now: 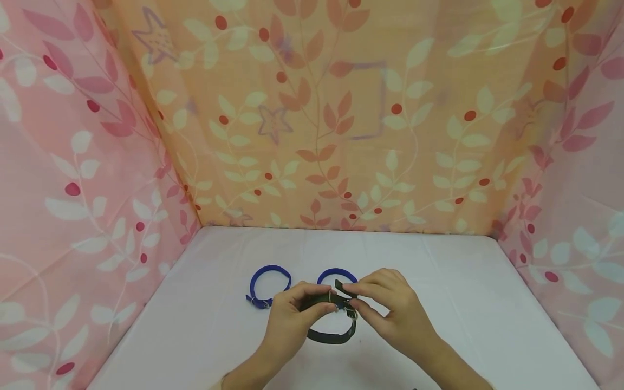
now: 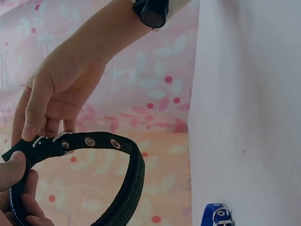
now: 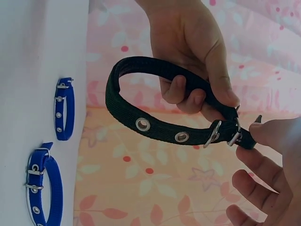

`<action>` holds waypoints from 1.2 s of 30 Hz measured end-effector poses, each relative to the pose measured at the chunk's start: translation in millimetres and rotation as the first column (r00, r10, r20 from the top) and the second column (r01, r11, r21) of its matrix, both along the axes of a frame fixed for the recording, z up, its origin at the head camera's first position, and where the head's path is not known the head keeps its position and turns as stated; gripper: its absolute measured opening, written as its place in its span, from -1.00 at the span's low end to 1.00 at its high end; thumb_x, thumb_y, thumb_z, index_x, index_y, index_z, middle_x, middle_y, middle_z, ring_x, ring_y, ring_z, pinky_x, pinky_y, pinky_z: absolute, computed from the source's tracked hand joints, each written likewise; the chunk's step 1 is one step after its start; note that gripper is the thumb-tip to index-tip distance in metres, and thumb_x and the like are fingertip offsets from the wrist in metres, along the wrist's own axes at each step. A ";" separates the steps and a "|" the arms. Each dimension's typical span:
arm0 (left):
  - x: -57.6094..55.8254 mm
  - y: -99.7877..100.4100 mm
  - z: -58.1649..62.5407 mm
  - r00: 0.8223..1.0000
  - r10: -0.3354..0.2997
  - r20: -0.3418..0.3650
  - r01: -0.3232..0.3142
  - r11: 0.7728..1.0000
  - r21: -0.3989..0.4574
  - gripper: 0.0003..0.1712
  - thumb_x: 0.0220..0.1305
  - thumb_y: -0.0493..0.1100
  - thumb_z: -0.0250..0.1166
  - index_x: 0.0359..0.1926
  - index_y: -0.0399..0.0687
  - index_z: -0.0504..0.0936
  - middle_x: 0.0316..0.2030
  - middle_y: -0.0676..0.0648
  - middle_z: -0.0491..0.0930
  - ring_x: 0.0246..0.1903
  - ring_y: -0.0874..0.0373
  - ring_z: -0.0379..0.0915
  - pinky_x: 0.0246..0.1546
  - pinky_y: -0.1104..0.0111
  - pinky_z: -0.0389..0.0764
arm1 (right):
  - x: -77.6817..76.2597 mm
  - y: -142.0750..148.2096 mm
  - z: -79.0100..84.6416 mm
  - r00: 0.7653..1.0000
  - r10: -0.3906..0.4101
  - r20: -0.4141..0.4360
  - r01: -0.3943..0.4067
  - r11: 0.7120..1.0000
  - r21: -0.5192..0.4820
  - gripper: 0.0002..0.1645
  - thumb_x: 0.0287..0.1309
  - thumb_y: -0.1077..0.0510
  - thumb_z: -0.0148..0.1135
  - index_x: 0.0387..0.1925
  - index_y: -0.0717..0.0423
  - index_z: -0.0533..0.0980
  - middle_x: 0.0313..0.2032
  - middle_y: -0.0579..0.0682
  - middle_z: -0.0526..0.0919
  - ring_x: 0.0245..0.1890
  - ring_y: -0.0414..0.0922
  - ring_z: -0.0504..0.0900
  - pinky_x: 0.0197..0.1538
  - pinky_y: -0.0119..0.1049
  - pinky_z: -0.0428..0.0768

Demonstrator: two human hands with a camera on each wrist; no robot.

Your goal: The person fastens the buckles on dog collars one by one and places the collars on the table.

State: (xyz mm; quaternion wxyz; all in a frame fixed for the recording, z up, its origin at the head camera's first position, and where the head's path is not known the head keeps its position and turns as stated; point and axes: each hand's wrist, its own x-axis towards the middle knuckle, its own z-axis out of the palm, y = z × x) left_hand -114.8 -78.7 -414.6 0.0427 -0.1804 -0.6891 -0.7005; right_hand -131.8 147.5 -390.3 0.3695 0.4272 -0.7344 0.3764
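A dark green buckled collar [image 1: 331, 338], formed into a loop, is held up between both hands over the table. My left hand [image 1: 291, 320] grips its band, thumb on one side and fingers on the other. With thumb and index finger, my right hand [image 1: 397, 306] pinches the strap tip [image 3: 248, 140] beside the metal buckle [image 3: 234, 137]. Metal eyelets [image 3: 142, 124] line the band, and a D-ring [image 3: 212, 134] sits near the buckle. Behind the hands lie two blue collars: one at the left [image 1: 252, 284], another [image 1: 336, 271] partly hidden by the hands and green collar.
The white table [image 1: 219, 346] is bounded by a floral curtain [image 1: 317, 108] at the back, with pink floral curtains at both sides. In the right wrist view, both blue collars are buckled into loops, their eyelets showing.
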 end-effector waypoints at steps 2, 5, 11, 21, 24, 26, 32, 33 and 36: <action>-0.1 0.1 0.1 1.000 0.002 0.014 -0.002 1.000 0.003 -0.67 0.16 -0.21 0.53 -0.02 -0.10 0.76 -0.16 -0.17 0.70 -0.14 0.03 0.73 -0.07 0.28 0.73 | -0.3 0.2 -0.9 1.000 0.002 -0.009 -0.002 1.000 -0.001 -0.76 0.37 0.02 0.34 -0.03 0.00 0.75 -0.27 -0.21 0.70 -0.21 -0.22 0.59 0.09 -0.35 0.40; 0.6 0.2 0.4 1.000 0.010 0.017 -0.010 1.000 0.000 -0.67 0.16 -0.20 0.53 -0.03 -0.07 0.77 -0.17 -0.17 0.71 -0.15 0.03 0.72 -0.08 0.29 0.73 | -0.8 0.5 -2.1 1.000 0.006 -0.018 -0.006 1.000 0.000 -0.75 0.39 0.01 0.32 -0.06 0.00 0.77 -0.28 -0.20 0.67 -0.20 -0.19 0.57 0.07 -0.36 0.40; 3.0 1.0 0.7 0.999 0.019 0.045 -0.018 1.000 -0.001 -0.67 0.15 -0.20 0.54 -0.03 -0.06 0.77 -0.18 -0.16 0.71 -0.15 0.03 0.72 -0.07 0.31 0.73 | -1.2 1.2 -2.4 1.000 0.019 -0.020 -0.018 1.000 0.015 -0.77 0.40 -0.01 0.30 -0.12 -0.02 0.78 -0.28 -0.22 0.67 -0.17 -0.16 0.56 0.14 -0.31 0.38; 4.3 2.7 -1.0 1.000 -0.003 0.030 0.002 1.000 0.009 -0.67 0.16 -0.23 0.53 -0.03 -0.08 0.75 -0.17 -0.19 0.69 -0.15 0.04 0.72 -0.07 0.31 0.73 | -1.2 2.8 -1.7 1.000 0.005 -0.017 -0.004 0.999 0.050 -0.80 0.13 0.20 0.44 -0.21 -0.11 0.78 -0.30 -0.25 0.67 -0.13 -0.12 0.55 0.17 -0.23 0.36; 2.1 2.2 0.3 0.999 -0.024 0.031 0.025 0.999 -0.025 -0.67 0.17 -0.20 0.53 -0.02 -0.07 0.74 -0.15 -0.16 0.70 -0.15 0.05 0.72 -0.07 0.33 0.73 | -1.4 3.0 -2.3 1.000 -0.001 -0.002 0.002 0.998 0.058 -0.72 0.02 0.24 0.49 -0.20 -0.12 0.78 -0.29 -0.27 0.66 -0.12 -0.14 0.55 0.13 -0.27 0.37; 1.1 1.3 1.3 0.998 -0.036 0.044 0.038 0.997 -0.062 -0.68 0.19 -0.16 0.53 -0.03 -0.04 0.73 -0.15 -0.12 0.72 -0.17 0.06 0.71 -0.08 0.34 0.72 | -0.8 3.0 -2.6 1.000 0.005 0.023 -0.006 0.998 0.060 -0.67 -0.03 0.26 0.53 -0.19 -0.13 0.77 -0.26 -0.28 0.67 -0.11 -0.16 0.55 0.11 -0.31 0.37; 0.9 -1.6 5.0 0.997 -0.037 0.062 0.046 0.986 -0.158 -0.70 0.21 -0.10 0.53 -0.06 0.05 0.70 -0.18 -0.05 0.70 -0.19 0.08 0.67 -0.11 0.38 0.72 | 3.7 2.7 -3.3 0.991 0.011 0.135 -0.020 0.998 0.064 -0.56 -0.05 0.28 0.60 -0.10 -0.13 0.73 -0.19 -0.30 0.71 -0.05 -0.20 0.55 0.13 -0.43 0.44; 1.1 -1.8 5.9 0.998 -0.034 0.056 0.043 0.984 -0.173 -0.71 0.20 -0.09 0.53 -0.06 0.06 0.70 -0.19 -0.04 0.70 -0.19 0.09 0.65 -0.12 0.39 0.71 | 4.5 2.7 -3.2 0.989 0.008 0.149 -0.018 0.998 0.065 -0.56 -0.04 0.27 0.60 -0.08 -0.13 0.72 -0.19 -0.30 0.71 -0.04 -0.20 0.55 0.13 -0.44 0.44; 1.3 -2.0 8.1 1.000 -0.010 0.020 0.014 0.975 -0.222 -0.73 0.19 -0.11 0.54 -0.09 0.15 0.71 -0.23 0.03 0.69 -0.21 0.11 0.61 -0.14 0.41 0.69 | 5.9 3.0 -2.2 0.985 0.004 0.174 -0.015 0.998 0.064 -0.56 -0.01 0.24 0.60 -0.06 -0.11 0.71 -0.19 -0.31 0.72 -0.02 -0.20 0.55 0.13 -0.45 0.45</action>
